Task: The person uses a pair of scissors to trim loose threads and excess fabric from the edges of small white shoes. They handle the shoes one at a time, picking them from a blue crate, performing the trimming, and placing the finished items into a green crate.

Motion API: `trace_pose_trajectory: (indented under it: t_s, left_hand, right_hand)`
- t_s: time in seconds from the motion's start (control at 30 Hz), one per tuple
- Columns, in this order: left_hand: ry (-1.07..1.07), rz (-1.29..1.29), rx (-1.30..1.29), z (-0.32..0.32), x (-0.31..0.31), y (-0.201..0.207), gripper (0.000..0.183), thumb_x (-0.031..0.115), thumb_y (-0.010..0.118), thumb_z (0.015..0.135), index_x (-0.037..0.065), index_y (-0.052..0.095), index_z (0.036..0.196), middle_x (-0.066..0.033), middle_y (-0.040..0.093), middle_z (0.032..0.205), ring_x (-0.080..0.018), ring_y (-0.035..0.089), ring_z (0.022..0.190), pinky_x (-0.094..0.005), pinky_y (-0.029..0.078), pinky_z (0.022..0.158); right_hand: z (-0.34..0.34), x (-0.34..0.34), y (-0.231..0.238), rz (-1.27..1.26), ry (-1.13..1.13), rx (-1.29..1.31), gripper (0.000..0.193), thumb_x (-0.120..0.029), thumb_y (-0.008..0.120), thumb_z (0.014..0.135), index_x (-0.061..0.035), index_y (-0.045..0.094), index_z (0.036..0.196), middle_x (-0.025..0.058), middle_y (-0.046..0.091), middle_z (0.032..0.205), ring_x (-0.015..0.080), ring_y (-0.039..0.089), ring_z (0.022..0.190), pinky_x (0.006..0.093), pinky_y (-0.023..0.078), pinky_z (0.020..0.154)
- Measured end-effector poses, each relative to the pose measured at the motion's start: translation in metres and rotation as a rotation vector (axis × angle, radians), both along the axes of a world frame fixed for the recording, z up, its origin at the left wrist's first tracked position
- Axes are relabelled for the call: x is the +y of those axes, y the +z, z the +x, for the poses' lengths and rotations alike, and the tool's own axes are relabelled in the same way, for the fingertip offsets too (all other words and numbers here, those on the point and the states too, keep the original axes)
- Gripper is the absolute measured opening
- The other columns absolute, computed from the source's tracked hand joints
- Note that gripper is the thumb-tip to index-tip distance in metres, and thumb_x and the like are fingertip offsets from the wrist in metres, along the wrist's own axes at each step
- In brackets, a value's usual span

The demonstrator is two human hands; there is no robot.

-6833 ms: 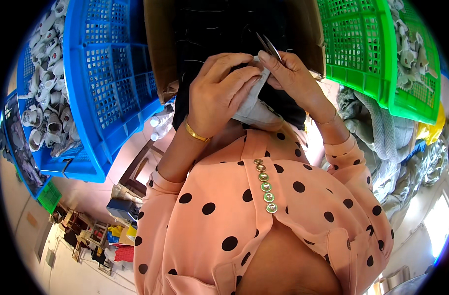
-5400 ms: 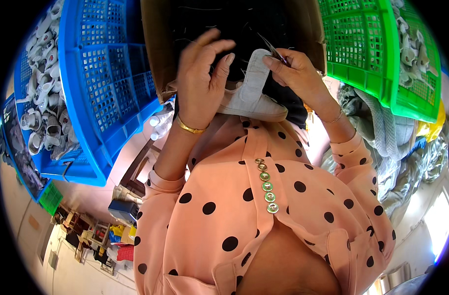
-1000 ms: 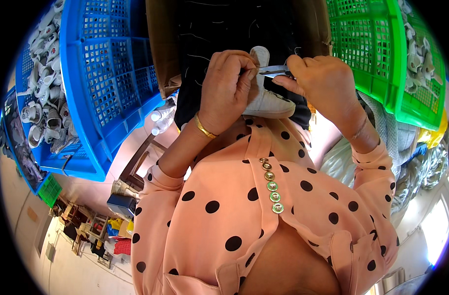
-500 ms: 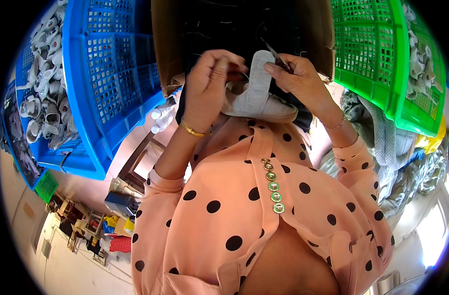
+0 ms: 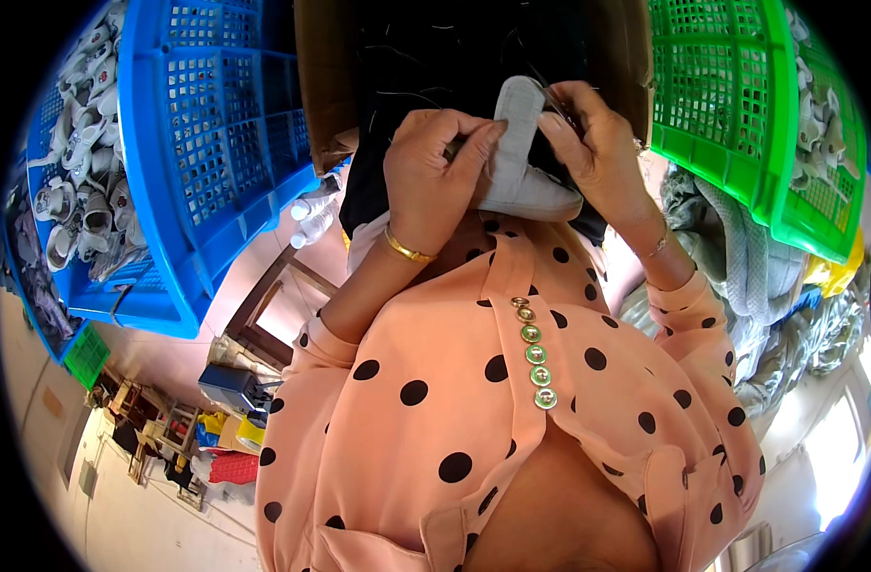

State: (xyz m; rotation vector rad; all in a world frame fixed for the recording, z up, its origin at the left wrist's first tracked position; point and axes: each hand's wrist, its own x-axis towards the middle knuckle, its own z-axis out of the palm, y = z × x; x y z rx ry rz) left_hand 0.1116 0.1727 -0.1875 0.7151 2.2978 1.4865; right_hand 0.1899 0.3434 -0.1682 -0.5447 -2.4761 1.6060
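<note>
A small light-grey shoe (image 5: 531,195) rests against my lap, its long strap or tongue (image 5: 513,119) standing up. My left hand (image 5: 433,176) is closed at the left of the shoe, thumb and finger pinching at the edge of the raised piece; whether a thread is between them is too small to tell. Along the other edge is my right hand (image 5: 599,157), fingers curled round small dark scissors (image 5: 561,107). Their thin blade points up beside the tip of the raised piece. The palm hides most of the handles.
To the left a blue plastic basket (image 5: 206,157) stands beside a heap of small grey shoes (image 5: 92,153). A green basket (image 5: 717,95) on the right has more shoes. Brown cardboard (image 5: 326,76) flanks dark cloth (image 5: 426,48) strewn with loose threads. Grey fabric bundles (image 5: 755,257) lie lower right.
My left hand has moved right, from beside the shoe's opening to the raised piece. The scissors' blade has swung from left of its tip to the right side. The shoe has shifted slightly.
</note>
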Motion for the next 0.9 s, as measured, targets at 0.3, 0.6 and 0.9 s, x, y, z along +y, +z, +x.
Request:
trace_pose_trajectory:
  t_s: [0.3, 0.6, 0.9]
  left_hand:
    - [0.115, 0.199, -0.32, 0.005, -0.003, -0.021, 0.015, 0.016, 0.071, 0.086, 0.004, 0.064, 0.08, 0.0, 0.061, 0.074, -0.0075, 0.05, 0.066, -0.0219, 0.042, 0.059]
    - [0.062, 0.333, -0.58, 0.006, -0.001, -0.01, 0.012, 0.014, 0.066, 0.091, 0.005, 0.06, 0.085, 0.0045, 0.056, 0.076, -0.0015, 0.046, 0.069, -0.0166, 0.04, 0.061]
    - [0.198, 0.386, -0.539, -0.006, -0.008, -0.001, 0.008, 0.011, 0.06, 0.093, 0.005, 0.06, 0.087, 0.0017, 0.06, 0.086, -0.0042, 0.052, 0.077, -0.0187, 0.044, 0.072]
  right_hand:
    - [0.011, 0.021, 0.011, 0.91, 0.411, 0.07, 0.046, -0.052, 0.059, 0.086, -0.0109, 0.048, 0.067, 0.0033, 0.048, 0.048, 0.019, 0.053, 0.044, 0.0279, 0.041, 0.043]
    - [0.004, 0.018, 0.005, 1.039, 0.467, 0.117, 0.044, -0.049, 0.061, 0.085, -0.0114, 0.048, 0.065, 0.0019, 0.049, 0.047, 0.0169, 0.053, 0.044, 0.0268, 0.041, 0.044]
    - [0.0, 0.024, -0.005, 0.662, 0.343, -0.014, 0.042, -0.045, 0.061, 0.087, -0.0065, 0.054, 0.073, 0.0065, 0.053, 0.053, 0.0214, 0.056, 0.049, 0.0292, 0.042, 0.047]
